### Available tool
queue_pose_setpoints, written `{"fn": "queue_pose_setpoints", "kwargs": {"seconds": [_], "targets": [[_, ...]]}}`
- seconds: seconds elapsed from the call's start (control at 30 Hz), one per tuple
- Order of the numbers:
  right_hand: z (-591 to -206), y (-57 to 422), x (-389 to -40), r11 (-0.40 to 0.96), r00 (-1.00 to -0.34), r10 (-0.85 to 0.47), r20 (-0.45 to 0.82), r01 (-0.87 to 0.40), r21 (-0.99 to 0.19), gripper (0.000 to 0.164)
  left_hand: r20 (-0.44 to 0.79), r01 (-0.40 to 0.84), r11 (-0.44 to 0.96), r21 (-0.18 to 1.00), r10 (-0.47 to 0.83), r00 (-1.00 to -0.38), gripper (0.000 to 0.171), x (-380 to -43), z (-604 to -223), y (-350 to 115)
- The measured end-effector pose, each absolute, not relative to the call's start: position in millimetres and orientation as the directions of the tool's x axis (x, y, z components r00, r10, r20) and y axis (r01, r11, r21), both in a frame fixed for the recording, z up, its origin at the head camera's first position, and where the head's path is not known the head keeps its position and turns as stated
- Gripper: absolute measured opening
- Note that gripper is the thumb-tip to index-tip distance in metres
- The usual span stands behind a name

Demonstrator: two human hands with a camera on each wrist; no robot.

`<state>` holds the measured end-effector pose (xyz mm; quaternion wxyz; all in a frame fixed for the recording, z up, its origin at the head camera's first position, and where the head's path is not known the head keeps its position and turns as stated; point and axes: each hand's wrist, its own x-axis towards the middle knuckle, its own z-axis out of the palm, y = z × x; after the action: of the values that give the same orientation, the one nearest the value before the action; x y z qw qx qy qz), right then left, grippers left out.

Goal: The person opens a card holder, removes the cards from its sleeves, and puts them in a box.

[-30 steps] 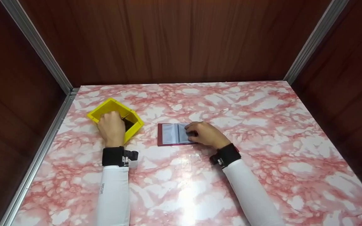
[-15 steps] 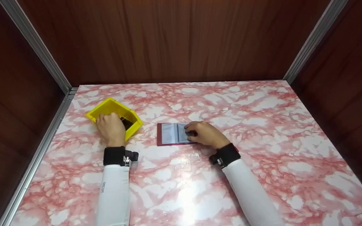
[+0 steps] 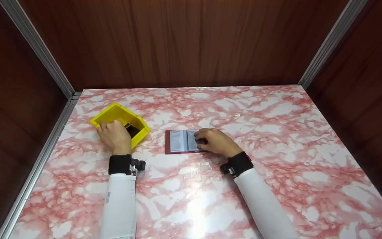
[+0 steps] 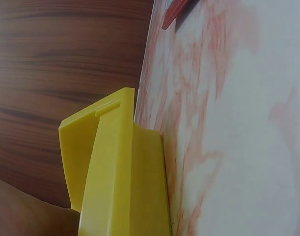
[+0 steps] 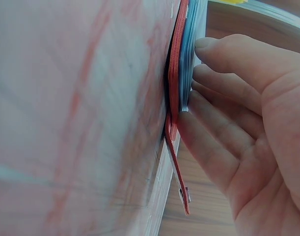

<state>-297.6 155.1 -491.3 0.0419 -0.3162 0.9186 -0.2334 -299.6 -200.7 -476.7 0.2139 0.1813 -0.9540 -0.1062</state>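
Note:
A card holder (image 3: 178, 141) with a red cover lies spread on the table, its clear plastic sleeves facing up. My right hand (image 3: 218, 142) rests on its right half. In the right wrist view, the thumb and fingertips touch the edge of the stacked sleeves (image 5: 188, 64), fingers loosely bent. A red strap (image 5: 175, 157) with a metal snap sticks out from the cover. My left hand (image 3: 114, 136) reaches into a yellow bin (image 3: 141, 135), its fingertips hidden behind the hand and the wall. Dark flat cards (image 3: 132, 130) lie in the bin beside it.
The table (image 3: 260, 119) has a red-and-white marbled top. Brown wood-grain panels (image 3: 184, 43) with metal corner posts enclose its back and sides. The bin stands left of the card holder, with a strip of table between them.
My left hand has shifted slightly left within the bin, showing more of the dark cards. The right hand and the card holder have stayed in place.

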Motion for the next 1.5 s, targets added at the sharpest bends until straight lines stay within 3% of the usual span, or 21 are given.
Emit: {"fn": "queue_pose_setpoints", "kwargs": {"seconds": [0.27, 0.7, 0.93, 1.2, 1.5], "targets": [[-487, 154, -297, 0.676, -0.789, -0.608, 0.093, -0.576, -0.459, 0.032, 0.398, -0.298, 0.884, 0.361, -0.435, -0.808, 0.025, -297, -465, -202], [-485, 157, -298, 0.674, -0.783, -0.613, 0.107, -0.589, -0.447, 0.031, 0.497, -0.136, 0.850, 0.509, -0.419, -0.760, 0.017, -277, -421, -173], [-489, 158, -298, 0.705, -0.807, -0.586, 0.074, -0.553, -0.445, 0.032, 0.480, 0.031, 0.807, 0.589, -0.319, -0.817, 0.013, -262, -407, -141], [-488, 155, -297, 0.709, -0.799, -0.598, 0.066, -0.566, -0.421, 0.032, 0.299, 0.150, 0.646, 0.749, -0.127, -0.946, 0.013, -259, -413, -112], [-486, 158, -297, 0.727, -0.805, -0.580, 0.126, -0.581, -0.365, 0.032, 0.199, 0.180, 0.682, 0.709, 0.051, -0.979, 0.005, -269, -452, -91]]}}
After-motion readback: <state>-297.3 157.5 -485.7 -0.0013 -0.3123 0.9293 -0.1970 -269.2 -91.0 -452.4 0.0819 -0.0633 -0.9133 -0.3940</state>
